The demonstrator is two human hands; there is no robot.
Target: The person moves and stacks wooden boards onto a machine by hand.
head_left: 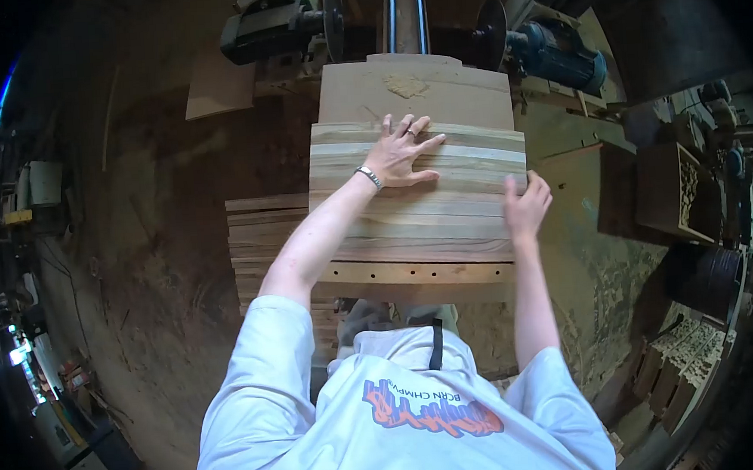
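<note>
A row of wooden boards (426,206) lies side by side on a machine table (472,100) in front of me. My left hand (400,154) rests flat on top of the boards with its fingers spread; a ring and a metal bracelet show on it. At the right ends of the boards is my right hand (528,207), its fingers bent over the edge and its thumb on the top side. Whether it grips a board or only presses the ends is hard to see. Nearest my body runs a wooden strip (422,272) with several dark holes.
Circular blades stand beyond the table: the left blade (333,20) and the right blade (491,34), each with a motor. Two metal rails (421,12) run away between them. Stacked boards (264,229) sit at the left. Crates (676,191) with wood pieces stand on the right.
</note>
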